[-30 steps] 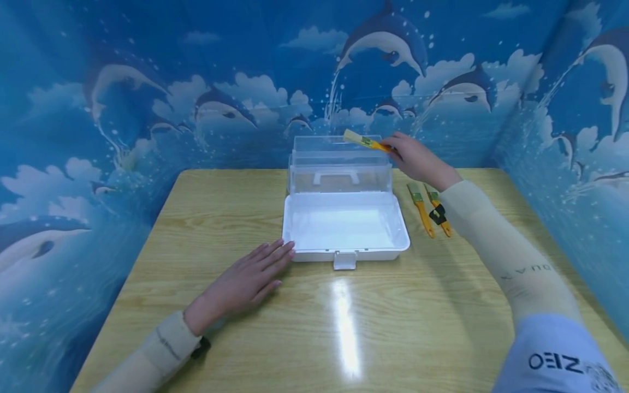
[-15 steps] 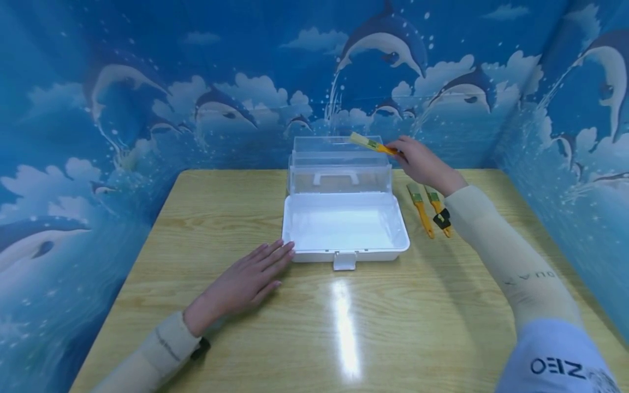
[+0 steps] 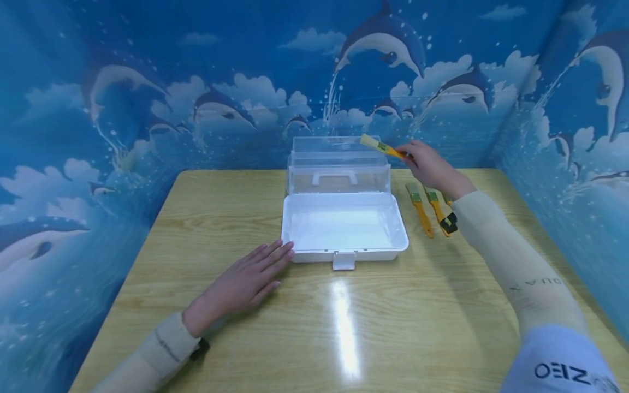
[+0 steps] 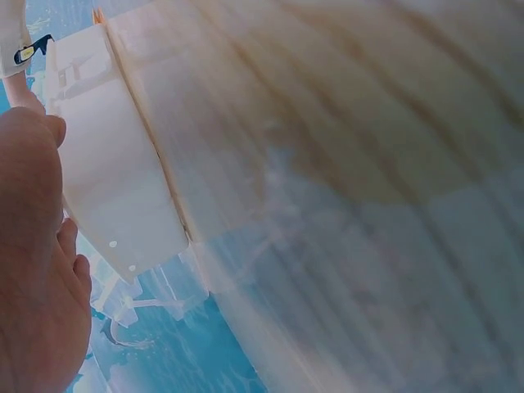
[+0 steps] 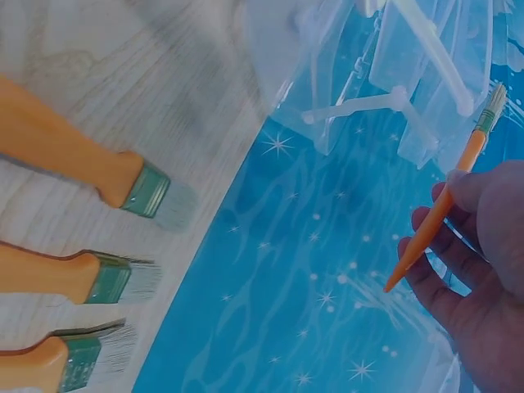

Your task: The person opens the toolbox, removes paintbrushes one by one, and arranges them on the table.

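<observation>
My right hand (image 3: 432, 166) pinches a paintbrush (image 3: 382, 146) by its orange handle, above the table's back edge. The pale bristles point left, in front of the raised clear lid (image 3: 340, 177) of a white plastic box (image 3: 345, 255). In the right wrist view the held brush slants upward between thumb and fingers. Flat on the table, my left hand (image 3: 241, 281) has straight fingers, and its fingertips touch the box's front left corner. More paintbrushes lie right of the box: one brush (image 3: 420, 212), a second brush (image 3: 436, 207) and a third brush (image 5: 41, 364), partly hidden by the right wrist in the head view.
The wooden table (image 3: 221, 218) ends at a blue dolphin-print backdrop (image 3: 236, 65) behind and on both sides. The box lid stands tilted back at the rear edge. A latch (image 3: 344, 260) hangs from the box's front.
My right hand has drawn slightly right and toward me with the paintbrush. Part of a third brush now shows beside the wrist. The left hand has stayed put.
</observation>
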A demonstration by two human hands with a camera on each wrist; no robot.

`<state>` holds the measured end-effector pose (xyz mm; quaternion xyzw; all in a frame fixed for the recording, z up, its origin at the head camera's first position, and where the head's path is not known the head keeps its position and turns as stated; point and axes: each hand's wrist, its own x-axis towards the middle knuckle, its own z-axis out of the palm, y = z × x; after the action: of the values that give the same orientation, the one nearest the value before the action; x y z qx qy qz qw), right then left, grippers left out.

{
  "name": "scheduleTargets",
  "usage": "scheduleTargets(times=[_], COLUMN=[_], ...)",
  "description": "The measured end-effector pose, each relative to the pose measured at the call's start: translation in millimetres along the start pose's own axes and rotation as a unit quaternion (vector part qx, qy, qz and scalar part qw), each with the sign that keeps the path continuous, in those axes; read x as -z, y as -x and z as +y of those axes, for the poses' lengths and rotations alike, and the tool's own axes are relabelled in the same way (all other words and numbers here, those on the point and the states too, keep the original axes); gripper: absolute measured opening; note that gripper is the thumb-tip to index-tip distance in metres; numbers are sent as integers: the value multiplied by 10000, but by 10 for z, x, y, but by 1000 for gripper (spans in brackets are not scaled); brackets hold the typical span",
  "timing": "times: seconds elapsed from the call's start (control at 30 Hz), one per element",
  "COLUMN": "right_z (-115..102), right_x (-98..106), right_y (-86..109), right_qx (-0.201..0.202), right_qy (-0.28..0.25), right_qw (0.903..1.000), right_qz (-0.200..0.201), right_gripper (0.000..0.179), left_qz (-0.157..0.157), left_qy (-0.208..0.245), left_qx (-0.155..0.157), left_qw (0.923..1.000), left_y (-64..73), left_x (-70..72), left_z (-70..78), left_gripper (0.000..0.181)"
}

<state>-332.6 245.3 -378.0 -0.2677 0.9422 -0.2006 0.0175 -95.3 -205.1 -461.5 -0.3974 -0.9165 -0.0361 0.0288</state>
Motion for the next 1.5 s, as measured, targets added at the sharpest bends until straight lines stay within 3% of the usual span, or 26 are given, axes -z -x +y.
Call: scheduleTargets(times=[0.93, 1.5], right_z=[229, 344], right_x=[-118, -221], right_y=[209, 391], right_qx=[-441, -616], right_qy=[-300, -417], right_qw=[9980, 9958], right_qz=[330, 526], right_gripper=[37, 36], left_qz=[107, -154], left_qy=[15, 150], left_qx=[-42, 132], left_qw=[9999, 9997], left_y=[-1, -6], left_x=[-10, 19], left_z=[-10, 10], left_gripper=[68, 66])
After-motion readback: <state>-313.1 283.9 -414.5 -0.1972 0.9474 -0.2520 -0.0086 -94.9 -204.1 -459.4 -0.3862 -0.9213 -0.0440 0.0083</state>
